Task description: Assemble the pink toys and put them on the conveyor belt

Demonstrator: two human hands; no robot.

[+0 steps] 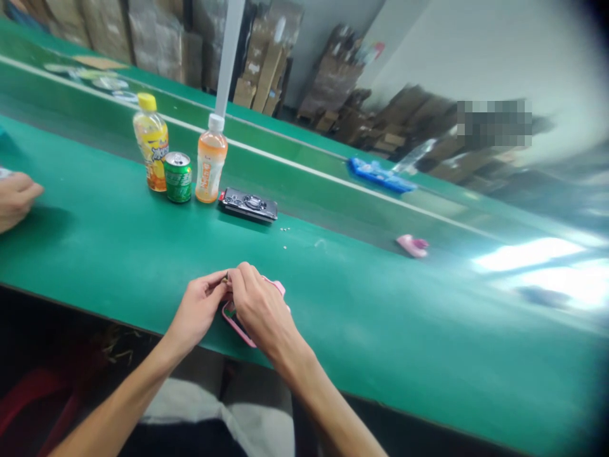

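Near the table's front edge, my left hand (200,308) and my right hand (259,308) meet, with fingertips pinched together. Between them is a small dark bit (225,279), too small and covered to name. Under my right hand lies a pink-rimmed frame that looks like a phone case (239,327); much of it is hidden by the hand, and I cannot tell whether the fingers grip it. Farther back, a dark phone-shaped thing (250,204) with round lens rings lies on the green table.
A yellow-capped drink bottle (151,146), a green can (179,179) and an orange drink bottle (211,162) stand behind. Small white bits (285,230) lie nearby. A pink piece (413,245) and a blue tray (380,176) are farther right. Another person's hand (18,200) is at left.
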